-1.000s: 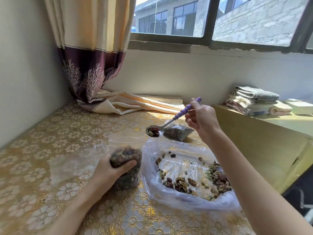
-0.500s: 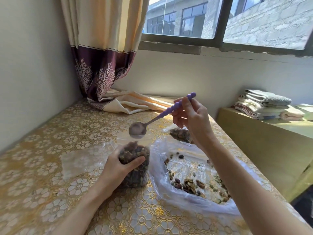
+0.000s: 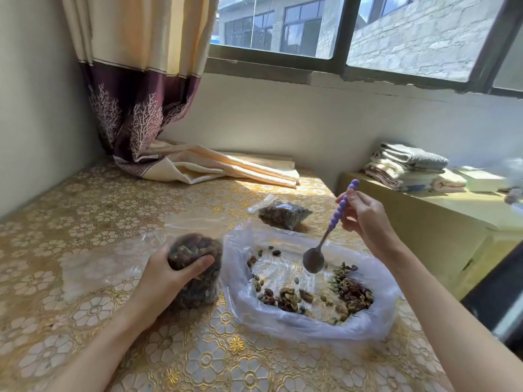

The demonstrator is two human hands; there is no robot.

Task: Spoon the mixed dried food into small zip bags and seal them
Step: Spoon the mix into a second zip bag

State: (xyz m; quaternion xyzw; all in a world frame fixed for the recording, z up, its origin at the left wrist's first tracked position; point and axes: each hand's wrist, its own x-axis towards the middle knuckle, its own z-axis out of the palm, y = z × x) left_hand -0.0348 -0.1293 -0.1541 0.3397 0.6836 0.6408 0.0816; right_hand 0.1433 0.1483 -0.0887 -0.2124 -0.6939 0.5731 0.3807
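Left hand [image 3: 167, 274] clasps zip bag [image 3: 195, 267]; right hand [image 3: 365, 219] pinches spoon [image 3: 325, 239].

A cream curtain [image 3: 135, 66] with a purple patterned hem trails onto a gold floral tablecloth [image 3: 70, 222] below a dark-framed window [image 3: 339, 38]. At right, folded towels [image 3: 410, 168] are stacked on a yellow-green cabinet [image 3: 424, 222], just beside a white box [image 3: 481, 179].

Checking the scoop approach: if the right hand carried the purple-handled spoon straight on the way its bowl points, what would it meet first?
The right hand aims the purple-handled metal spoon downward, so it would probably first meet the large clear plastic bag, beside the loose mixed nuts and seeds. Depth is unclear.
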